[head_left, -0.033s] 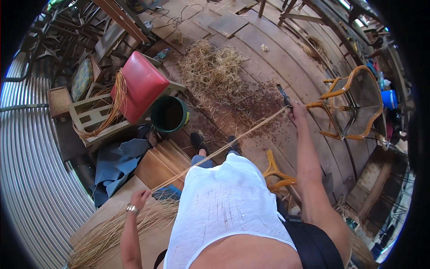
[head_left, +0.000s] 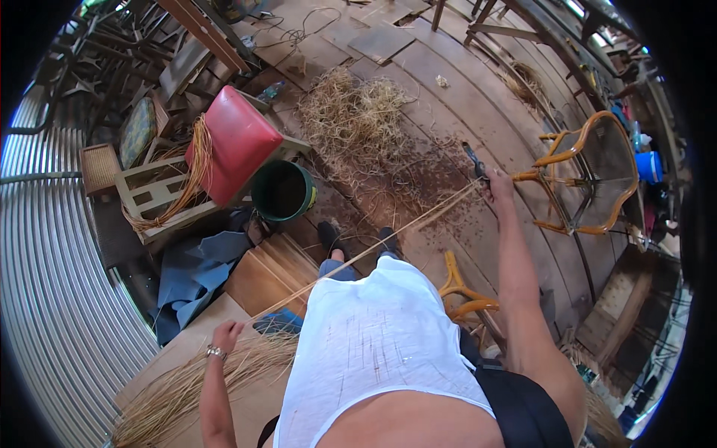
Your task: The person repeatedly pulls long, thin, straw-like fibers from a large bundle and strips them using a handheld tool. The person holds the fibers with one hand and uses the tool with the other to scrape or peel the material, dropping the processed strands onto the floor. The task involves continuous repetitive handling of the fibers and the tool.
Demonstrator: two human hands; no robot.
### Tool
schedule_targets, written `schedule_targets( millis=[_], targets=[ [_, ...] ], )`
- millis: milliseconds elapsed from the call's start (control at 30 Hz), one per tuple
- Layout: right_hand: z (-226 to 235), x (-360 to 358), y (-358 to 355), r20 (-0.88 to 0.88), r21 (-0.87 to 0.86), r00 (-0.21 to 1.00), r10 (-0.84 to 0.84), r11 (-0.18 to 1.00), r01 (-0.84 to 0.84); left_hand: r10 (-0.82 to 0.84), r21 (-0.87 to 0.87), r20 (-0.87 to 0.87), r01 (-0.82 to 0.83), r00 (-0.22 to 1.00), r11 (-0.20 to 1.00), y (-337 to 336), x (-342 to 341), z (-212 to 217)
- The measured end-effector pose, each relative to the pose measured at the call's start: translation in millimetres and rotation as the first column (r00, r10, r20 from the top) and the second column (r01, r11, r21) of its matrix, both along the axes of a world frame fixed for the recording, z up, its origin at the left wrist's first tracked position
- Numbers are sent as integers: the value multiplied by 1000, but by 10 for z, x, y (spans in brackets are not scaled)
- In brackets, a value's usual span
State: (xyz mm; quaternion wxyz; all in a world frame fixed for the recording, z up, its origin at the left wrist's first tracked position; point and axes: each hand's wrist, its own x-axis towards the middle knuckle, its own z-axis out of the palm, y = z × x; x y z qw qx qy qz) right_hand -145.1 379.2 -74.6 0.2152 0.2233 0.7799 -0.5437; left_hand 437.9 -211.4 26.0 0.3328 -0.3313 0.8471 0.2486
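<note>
A few long, thin tan cane strands [head_left: 418, 221] stretch slantwise across my front, pulled nearly straight. My left hand [head_left: 226, 335], with a watch at the wrist, is closed on their near-left end. At the far right my right hand [head_left: 498, 186] grips the other end. A dark tool like pliers or cutters [head_left: 473, 159] juts forward from that same hand; its exact kind is too small to tell. Below the left hand lies a big bundle of loose strands [head_left: 172, 392] on a pale board.
A red-cushioned stool [head_left: 237, 145] with coiled strands stands left, beside a dark green bucket [head_left: 284, 190]. Tangled shavings [head_left: 355, 112] lie ahead on the plank floor. A rattan chair frame [head_left: 586, 175] is right, with a yellow-brown cane piece [head_left: 455, 287] nearer. Blue cloth [head_left: 198, 276] lies left.
My left hand has shifted slightly down and to the left. The strands have spread a little apart near the right hand, which stays almost where it was.
</note>
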Motion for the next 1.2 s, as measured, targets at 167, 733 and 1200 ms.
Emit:
schedule_targets(
  millis=[167, 733, 1200],
  targets=[
    [252, 622, -778, -53, -52, 979, 196, 979, -199, 55, -199, 20, -50, 998, 979, 334, -362, -354],
    [65, 1305, -1820, 88, -159, 962, 258, 957, -242, 220, 513, -453, 50, 864, 857, 2343, -3266, -564],
    [258, 451, -821, -75, 0, 992, 96, 995, -97, -92, 11, 1, 92, 996, 996, 736, -1270, -748]
  ],
)
